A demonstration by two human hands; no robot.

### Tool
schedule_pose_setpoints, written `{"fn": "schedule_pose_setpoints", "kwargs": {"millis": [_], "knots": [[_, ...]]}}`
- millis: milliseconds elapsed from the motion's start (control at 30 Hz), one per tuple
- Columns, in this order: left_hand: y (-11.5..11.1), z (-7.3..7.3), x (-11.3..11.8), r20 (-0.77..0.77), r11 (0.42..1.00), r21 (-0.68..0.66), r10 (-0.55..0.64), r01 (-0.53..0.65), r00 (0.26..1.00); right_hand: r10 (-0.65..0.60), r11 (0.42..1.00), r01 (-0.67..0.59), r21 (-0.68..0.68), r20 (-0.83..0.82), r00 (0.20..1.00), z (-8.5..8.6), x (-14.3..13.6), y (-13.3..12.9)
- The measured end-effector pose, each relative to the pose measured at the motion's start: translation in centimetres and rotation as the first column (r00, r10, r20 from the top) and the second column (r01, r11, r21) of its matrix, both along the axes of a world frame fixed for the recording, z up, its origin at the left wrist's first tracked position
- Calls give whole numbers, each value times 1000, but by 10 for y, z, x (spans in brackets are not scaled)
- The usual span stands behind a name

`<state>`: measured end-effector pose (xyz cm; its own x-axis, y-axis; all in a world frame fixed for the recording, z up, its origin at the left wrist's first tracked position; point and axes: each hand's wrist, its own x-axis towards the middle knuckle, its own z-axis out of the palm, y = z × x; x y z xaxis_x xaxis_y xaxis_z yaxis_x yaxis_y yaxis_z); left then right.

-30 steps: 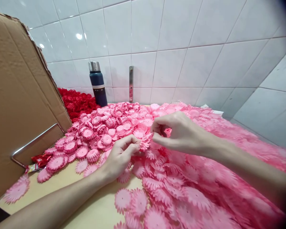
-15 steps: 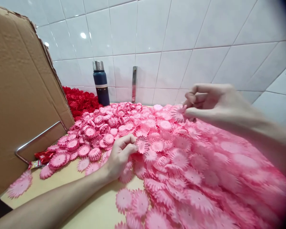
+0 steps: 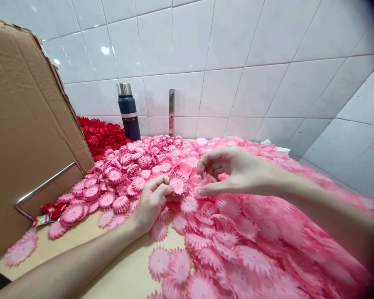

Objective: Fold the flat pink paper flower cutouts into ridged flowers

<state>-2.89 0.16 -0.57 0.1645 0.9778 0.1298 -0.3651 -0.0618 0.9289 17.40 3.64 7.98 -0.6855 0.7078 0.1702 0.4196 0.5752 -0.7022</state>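
Pinched between the thumb and fingers of my left hand [image 3: 154, 199] is a pink scalloped petal disc [image 3: 178, 183], held over the middle of the heap. My right hand [image 3: 233, 170] hovers just to the right, thumb and fingers apart in a loose curve. Behind its fingertips lie blurred pink petals, and none is clearly gripped. A large heap of pink petal discs [image 3: 243, 224] spreads under and around both hands. Two discs [image 3: 159, 262] lie on the yellow surface [image 3: 112, 265] near the front.
A cardboard box [image 3: 28, 124] stands at the left, with a metal wire handle [image 3: 46, 182] and a red wrapper [image 3: 53, 209] beside it. Behind are red petals [image 3: 101, 135], a blue bottle [image 3: 129, 114] and a metal strip [image 3: 171, 112] against the tiled wall.
My right hand has moved left and down towards my left hand, and its fingers have parted from the petal disc it was pinching. My left hand keeps its grip. The view has shifted slightly.
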Motion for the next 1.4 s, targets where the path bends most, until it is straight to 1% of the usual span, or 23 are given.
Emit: {"fn": "schedule_pose_setpoints", "kwargs": {"millis": [133, 233, 333, 433, 500, 600, 667, 733, 833, 967, 1033, 1100, 1200, 1333, 1400], "knots": [[1, 2, 2, 90, 1000, -18, 1, 1, 996, 6, 1000, -6, 18, 9, 1000, -3, -2, 1], [2, 1, 2, 111, 1000, -10, 7, -6, 994, 5, 1000, -5, 3, -14, 1000, -4, -2, 3], [4, -1, 0, 81, 1000, 15, 19, -21, 997, 1, 1000, -3, -22, -75, 997, -8, -2, 6], [5, -4, -2, 19, 997, 50, 58, -59, 998, -62, 997, 55, -54, -134, 989, -14, -2, 9], [5, -4, -2, -3, 995, 57, 83, -82, 997, -111, 992, 103, -75, -112, 988, -17, -2, 10], [4, -1, -1, -14, 998, 21, 68, -67, 998, -109, 994, 107, -32, -55, 993, -17, -3, 11], [3, 0, 0, -29, 998, -3, 58, -58, 998, -74, 997, 73, -14, -60, 995, -15, -3, 10], [3, 1, 1, -52, 998, 0, 55, -55, 997, -61, 998, 59, -32, -83, 995, -14, -3, 9], [3, 0, 0, -69, 999, 29, 44, -43, 997, -92, 994, 86, -66, -103, 990, -16, -4, 8], [4, -1, 0, -69, 999, 51, 14, -10, 998, -132, 990, 125, -59, -138, 982, -20, -7, 7], [3, 0, -1, -105, 998, 65, 7, -1, 994, -113, 993, 106, -48, -188, 976, -22, -9, 6], [2, 2, -1, -179, 997, 82, 3, 12, 984, -90, 995, 79, -61, -211, 973, -23, -11, 5], [0, 5, -2, -269, 992, 122, 4, 30, 963, -104, 994, 96, -59, -160, 982, -24, -12, 4], [-1, 7, -1, -328, 987, 157, 32, 21, 944, -143, 988, 148, 44, -94, 985, -25, -12, 4], [-2, 7, 0, -359, 987, 157, 33, 25, 933, -138, 988, 143, 57, -85, 987, -24, -12, 3]]}}
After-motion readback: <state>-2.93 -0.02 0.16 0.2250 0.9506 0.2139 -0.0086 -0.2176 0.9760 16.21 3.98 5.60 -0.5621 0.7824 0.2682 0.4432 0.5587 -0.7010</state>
